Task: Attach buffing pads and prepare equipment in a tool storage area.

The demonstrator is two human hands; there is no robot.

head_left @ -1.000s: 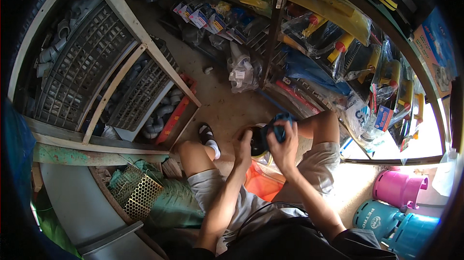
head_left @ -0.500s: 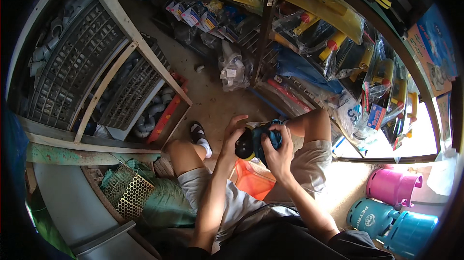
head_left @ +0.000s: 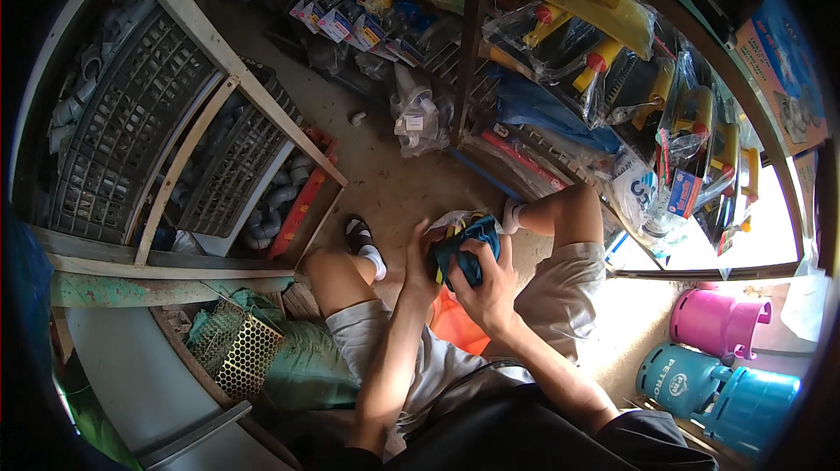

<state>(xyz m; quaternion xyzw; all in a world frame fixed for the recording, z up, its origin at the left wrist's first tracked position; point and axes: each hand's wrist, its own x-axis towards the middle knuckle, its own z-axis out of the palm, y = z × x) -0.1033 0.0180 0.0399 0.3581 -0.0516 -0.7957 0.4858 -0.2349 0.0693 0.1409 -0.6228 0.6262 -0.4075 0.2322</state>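
In front of my knees, my left hand (head_left: 421,261) is wrapped round the side of a rounded black-and-yellow object (head_left: 451,231). Its exact kind does not show, since fingers and fabric cover most of it. My right hand (head_left: 487,289) grips a crumpled dark teal cloth (head_left: 473,245) and presses it against the object's near right side. Below both hands, between my thighs, lies something bright orange (head_left: 458,324) with a smooth surface.
Left stands a wooden-framed rack with black plastic crates (head_left: 131,121) of grey pipe fittings. Yellow-handled tools in plastic (head_left: 604,59) fill the right shelves. Bagged fittings (head_left: 418,116) lie ahead on the floor. Pink (head_left: 713,322) and teal gas cylinders (head_left: 678,376) stand lower right.
The black-and-yellow object has turned in my hands, hiding its smooth black rounded end. My right hand and the cloth have shifted left over it.
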